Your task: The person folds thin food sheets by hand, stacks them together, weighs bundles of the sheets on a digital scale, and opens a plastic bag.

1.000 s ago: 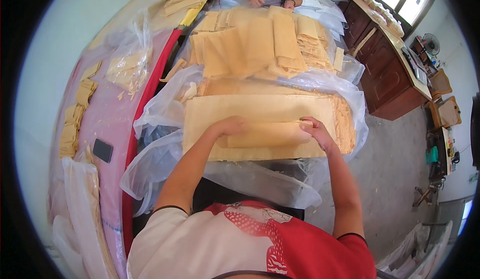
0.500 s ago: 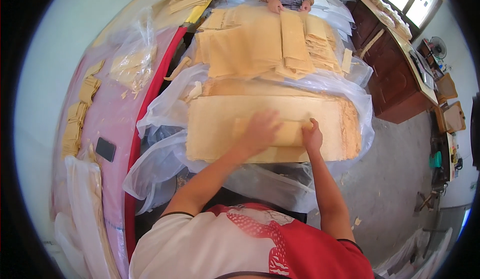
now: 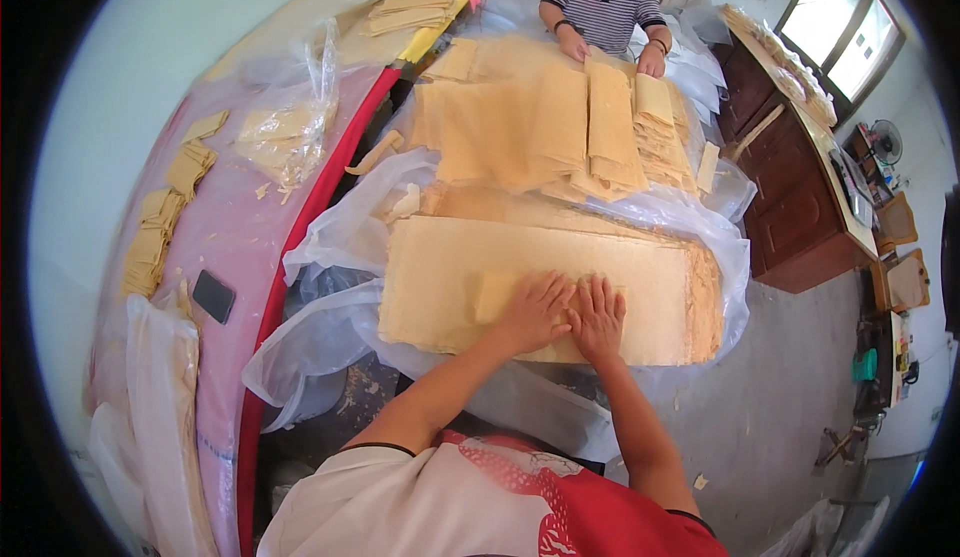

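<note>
A large stack of thin tan sheets [image 3: 445,272], which look like dried bean curd skin, lies in front of me on plastic film. On top of it is a small folded tan sheet [image 3: 492,299], mostly hidden under my hands. My left hand [image 3: 538,314] rests flat on the folded sheet with its fingers stretched out. Right beside it, my right hand [image 3: 598,319] also lies flat, fingers extended and pointing away from me. The two hands touch or nearly touch at the thumbs.
Beyond the stack, several piles of tan sheets [image 3: 480,122] spread across the table, where a co-worker's hands [image 3: 652,59] hold sheets. On the left, a red-edged table holds a phone [image 3: 213,297], folded bundles [image 3: 148,242] and a plastic bag [image 3: 318,87]. A wooden cabinet [image 3: 800,197] stands at right.
My left hand has stopped its blurred sweep and lies flat. The right hand has moved left from the sheet's right end and opened out. The sheet is now folded smaller. The view has shifted.
</note>
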A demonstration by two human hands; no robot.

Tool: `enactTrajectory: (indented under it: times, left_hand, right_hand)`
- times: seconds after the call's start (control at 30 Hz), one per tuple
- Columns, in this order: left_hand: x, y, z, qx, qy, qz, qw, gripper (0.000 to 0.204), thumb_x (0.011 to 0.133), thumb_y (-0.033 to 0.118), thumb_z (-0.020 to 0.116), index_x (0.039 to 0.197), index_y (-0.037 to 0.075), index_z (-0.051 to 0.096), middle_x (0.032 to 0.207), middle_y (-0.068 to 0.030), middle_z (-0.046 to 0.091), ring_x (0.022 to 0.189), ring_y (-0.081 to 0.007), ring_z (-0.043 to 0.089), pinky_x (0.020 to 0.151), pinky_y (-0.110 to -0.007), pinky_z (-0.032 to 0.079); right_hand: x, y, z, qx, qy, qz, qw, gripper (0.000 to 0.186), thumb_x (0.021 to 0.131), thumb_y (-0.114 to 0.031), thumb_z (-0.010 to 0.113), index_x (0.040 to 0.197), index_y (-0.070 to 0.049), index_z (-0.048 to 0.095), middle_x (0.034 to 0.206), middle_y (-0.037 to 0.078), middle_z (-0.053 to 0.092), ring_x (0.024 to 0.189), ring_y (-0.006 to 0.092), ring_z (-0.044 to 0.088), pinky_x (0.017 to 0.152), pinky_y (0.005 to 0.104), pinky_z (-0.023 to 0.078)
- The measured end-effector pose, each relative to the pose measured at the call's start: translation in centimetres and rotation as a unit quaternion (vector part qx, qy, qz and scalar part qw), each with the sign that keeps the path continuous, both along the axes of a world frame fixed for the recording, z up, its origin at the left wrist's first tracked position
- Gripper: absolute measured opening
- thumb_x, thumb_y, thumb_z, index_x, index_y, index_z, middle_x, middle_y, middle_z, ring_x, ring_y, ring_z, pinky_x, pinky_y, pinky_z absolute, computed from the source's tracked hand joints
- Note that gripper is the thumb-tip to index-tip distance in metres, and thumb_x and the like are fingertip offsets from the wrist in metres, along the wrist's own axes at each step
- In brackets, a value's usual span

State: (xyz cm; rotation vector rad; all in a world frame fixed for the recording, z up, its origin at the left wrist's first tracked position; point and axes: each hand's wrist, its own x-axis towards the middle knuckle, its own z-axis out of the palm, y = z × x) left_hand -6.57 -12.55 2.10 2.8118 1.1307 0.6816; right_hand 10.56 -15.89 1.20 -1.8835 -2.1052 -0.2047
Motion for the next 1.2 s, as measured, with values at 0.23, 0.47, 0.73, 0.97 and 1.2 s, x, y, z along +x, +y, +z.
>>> enactTrajectory:
  times: [0.23,0.47,0.73,0.97,1.2]
  left_hand:
    - [-4.2,0.7,0.3,-0.082,0.035,0.035,0.995,0.087,0.072,0.061,0.056,0.135,0.006,0.034,0.145,-0.0136,0.024,0.136,-0.0267,0.017,0.108,-0.050,0.011]
    - [-7.3,0.4,1.0,-0.047,0.020,0.020,0.998,0.079,0.073,0.049,0.061,0.130,0.001,0.038,0.142,-0.0172,0.027,0.134,-0.0290,0.020,0.107,-0.051,0.016]
    - [-11.7,2.0,2.4,-0.100,-0.025,-0.004,0.995,0.039,0.073,0.017,0.058,0.110,0.007,0.056,0.114,-0.0093,0.056,0.115,-0.0255,0.046,0.101,-0.046,0.029]
    - [-13.4,2.8,11.8,0.033,-0.095,0.068,0.993,0.042,0.073,0.012,0.061,0.115,0.008,0.055,0.119,-0.0107,0.053,0.116,-0.0281,0.045,0.096,-0.042,0.035]
    - [-14.1,2.1,9.7,0.029,-0.315,0.127,0.940,0.047,0.073,0.013,0.065,0.118,0.005,0.052,0.125,-0.0152,0.048,0.119,-0.0347,0.041,0.099,-0.043,0.033]
  right_hand:
    - [-0.3,0.1,0.5,-0.014,-0.013,0.011,1.000,0.052,0.086,-0.039,0.046,0.130,-0.012,0.043,0.143,0.011,0.031,0.134,0.0281,0.024,0.105,0.0495,0.017]
    - [0.4,0.4,0.1,-0.024,-0.014,0.018,0.999,0.058,0.086,-0.042,0.047,0.135,-0.012,0.037,0.143,0.013,0.029,0.133,0.0293,0.024,0.105,0.0499,0.017]
    - [1.8,-2.5,5.8,-0.134,-0.035,0.112,0.984,0.057,0.083,-0.035,0.054,0.134,-0.013,0.039,0.140,0.014,0.034,0.129,0.0287,0.033,0.103,0.0449,0.025]
    - [3.7,-3.0,10.3,0.028,0.147,0.159,0.976,0.038,0.078,-0.005,0.055,0.115,-0.011,0.058,0.095,0.015,0.064,0.076,0.0303,0.063,0.065,0.0358,0.050]
    - [2.0,7.0,19.7,0.146,0.007,-0.043,0.988,0.055,0.075,-0.004,0.058,0.128,-0.010,0.043,0.102,0.014,0.060,0.078,0.0303,0.061,0.061,0.0376,0.050]
